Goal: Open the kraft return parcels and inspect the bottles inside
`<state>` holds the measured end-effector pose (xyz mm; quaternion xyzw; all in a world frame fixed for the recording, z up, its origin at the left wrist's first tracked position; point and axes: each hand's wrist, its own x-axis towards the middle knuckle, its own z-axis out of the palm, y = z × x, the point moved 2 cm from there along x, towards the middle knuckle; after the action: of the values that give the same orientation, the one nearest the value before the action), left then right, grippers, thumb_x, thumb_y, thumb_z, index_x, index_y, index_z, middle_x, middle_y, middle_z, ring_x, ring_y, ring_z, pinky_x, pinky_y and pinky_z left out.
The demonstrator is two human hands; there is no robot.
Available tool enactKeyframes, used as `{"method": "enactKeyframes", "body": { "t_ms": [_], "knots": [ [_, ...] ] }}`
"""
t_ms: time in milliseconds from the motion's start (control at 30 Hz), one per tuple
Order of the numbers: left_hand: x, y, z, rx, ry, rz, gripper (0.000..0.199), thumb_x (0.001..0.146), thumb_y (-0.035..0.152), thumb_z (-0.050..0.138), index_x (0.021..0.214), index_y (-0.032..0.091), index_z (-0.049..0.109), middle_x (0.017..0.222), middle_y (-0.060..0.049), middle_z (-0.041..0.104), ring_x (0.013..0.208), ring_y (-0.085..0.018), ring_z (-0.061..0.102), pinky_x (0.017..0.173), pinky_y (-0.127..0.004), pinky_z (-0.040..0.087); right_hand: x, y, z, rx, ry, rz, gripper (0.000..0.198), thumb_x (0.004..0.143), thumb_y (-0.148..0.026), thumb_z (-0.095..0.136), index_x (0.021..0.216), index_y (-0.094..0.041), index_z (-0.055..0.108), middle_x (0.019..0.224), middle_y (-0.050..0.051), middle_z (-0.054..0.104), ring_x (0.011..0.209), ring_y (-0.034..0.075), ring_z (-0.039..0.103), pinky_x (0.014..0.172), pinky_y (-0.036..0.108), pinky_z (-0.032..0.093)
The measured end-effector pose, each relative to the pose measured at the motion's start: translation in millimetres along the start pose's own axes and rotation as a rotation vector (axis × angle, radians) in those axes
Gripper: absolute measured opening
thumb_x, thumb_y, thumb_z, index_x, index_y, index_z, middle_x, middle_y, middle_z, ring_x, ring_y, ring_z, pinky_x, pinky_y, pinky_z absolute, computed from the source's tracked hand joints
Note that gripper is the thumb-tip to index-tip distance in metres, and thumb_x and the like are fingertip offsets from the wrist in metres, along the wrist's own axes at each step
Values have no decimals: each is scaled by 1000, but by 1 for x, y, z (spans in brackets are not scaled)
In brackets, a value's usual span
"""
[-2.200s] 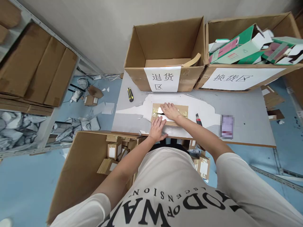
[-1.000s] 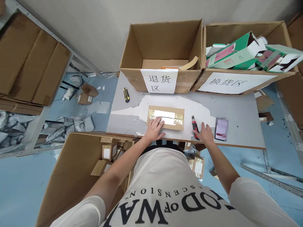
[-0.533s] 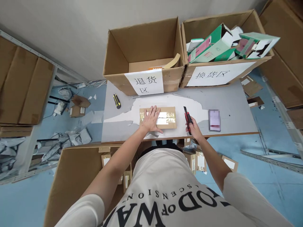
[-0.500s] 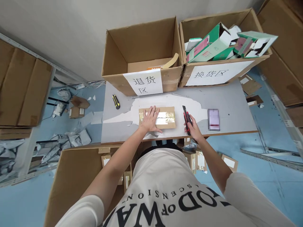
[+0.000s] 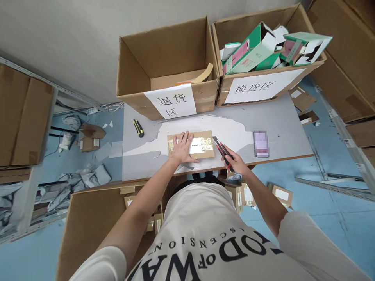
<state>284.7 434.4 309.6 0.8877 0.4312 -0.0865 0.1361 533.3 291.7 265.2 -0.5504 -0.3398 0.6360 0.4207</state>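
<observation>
A small taped cardboard box [image 5: 207, 152] with a white label lies flat near the table's front edge. My left hand [image 5: 183, 149] rests on its left part, fingers spread, pressing down from above. In my right hand [image 5: 236, 162] is a red and black utility knife [image 5: 224, 152], gripped by its handle. The knife's blade points up and left, its tip close to the box's right end; whether they touch I cannot tell.
On the table [image 5: 287, 132] lie a yellow and black utility knife [image 5: 138, 128] and a phone [image 5: 261, 143]. Behind stand two big labelled cartons, the left carton [image 5: 137, 78] holding a few items, the right carton [image 5: 304, 78] full of green boxes. An open carton [image 5: 93, 218] stands below, left.
My right hand has brought the utility knife leftward to the box's right end, its blade now tilted left. My left hand stays on the box. The whole view has shifted slightly.
</observation>
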Motion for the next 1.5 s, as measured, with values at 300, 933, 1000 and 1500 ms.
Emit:
{"method": "enactKeyframes", "body": {
  "t_ms": [300,933,1000,1500],
  "knots": [
    [1,-2,1,-32,18,-3,134,49,74,74,154,12,17,160,-20,16,146,-46,9,115,-61,-1,1,-12,7,-69,14,27,73,89,-50,54,153,-30,25,84,-1,58,47,7,51,40,22,46],
    [-3,-1,5,0,72,-22,129,49,71,73,152,12,22,157,-21,23,144,-45,17,115,-61,7,-14,-33,-27,-243,-279,149,68,93,-42,52,153,-31,23,62,-6,50,45,7,48,42,19,43],
    [-1,-2,6,0,70,-23,128,50,70,73,152,12,21,158,-21,22,145,-44,16,115,-61,6,-23,-26,-23,-242,-281,182,68,92,-43,53,153,-29,25,61,-6,52,43,7,47,41,19,41],
    [-4,-8,6,-97,52,77,132,52,75,71,154,13,14,160,-21,12,147,-43,7,115,-61,0,-70,-17,-55,0,140,80,81,84,-46,63,153,-31,22,83,1,67,51,13,58,45,27,49]
  ]
}}
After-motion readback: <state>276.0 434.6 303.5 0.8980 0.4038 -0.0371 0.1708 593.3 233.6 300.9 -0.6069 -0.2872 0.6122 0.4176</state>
